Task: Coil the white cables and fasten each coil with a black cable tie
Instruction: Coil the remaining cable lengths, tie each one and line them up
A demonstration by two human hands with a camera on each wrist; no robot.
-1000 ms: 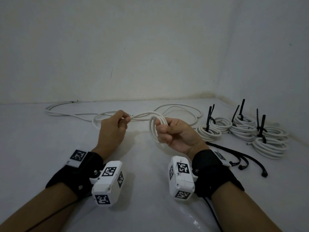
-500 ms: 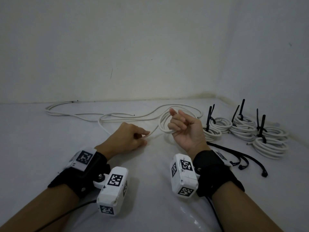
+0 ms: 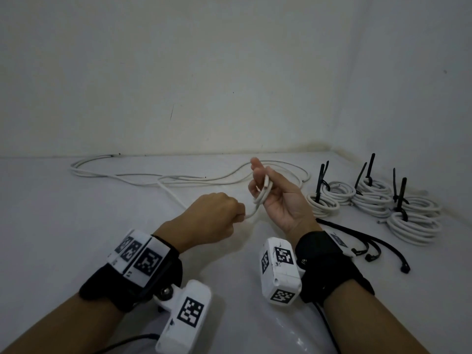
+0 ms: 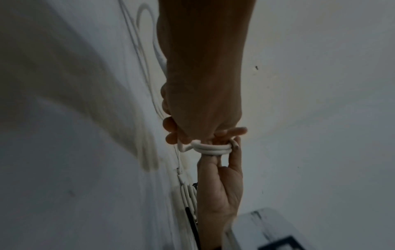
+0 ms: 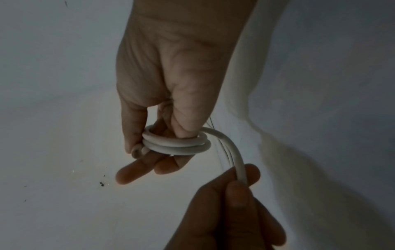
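Right now the right hand (image 3: 278, 200) is raised palm-up above the white table (image 3: 63, 226), with a small coil (image 5: 176, 143) of white cable looped around its fingers. The right wrist view shows two turns stacked there, the thumb pressing down on them and the cut end (image 5: 136, 151) sticking out beside a fingertip. Its fingers (image 5: 136, 170) are only loosely bent, so the coil sits on them rather than being squeezed in a fist.

Just beside it, lower and nearer the person, the left hand (image 3: 212, 223) is closed with the knuckles up. It pinches the white cable (image 5: 238, 167) between thumb and fingers where the cable leaves the coil. The short length between the two hands curves gently.

Beyond the left hand the cable runs away across the table and joins long loose loops (image 3: 163, 178) lying near the back wall (image 3: 229, 72). How many separate cables lie there is hard to tell from the head view.

To the right sit several finished coils (image 3: 413, 224), each bound with a black cable tie (image 3: 402, 200) whose tail stands up. Between those and the right wrist lie a few loose ties (image 3: 383, 249), flat on the table. Both wrists carry black straps with white camera boxes (image 3: 279, 274).
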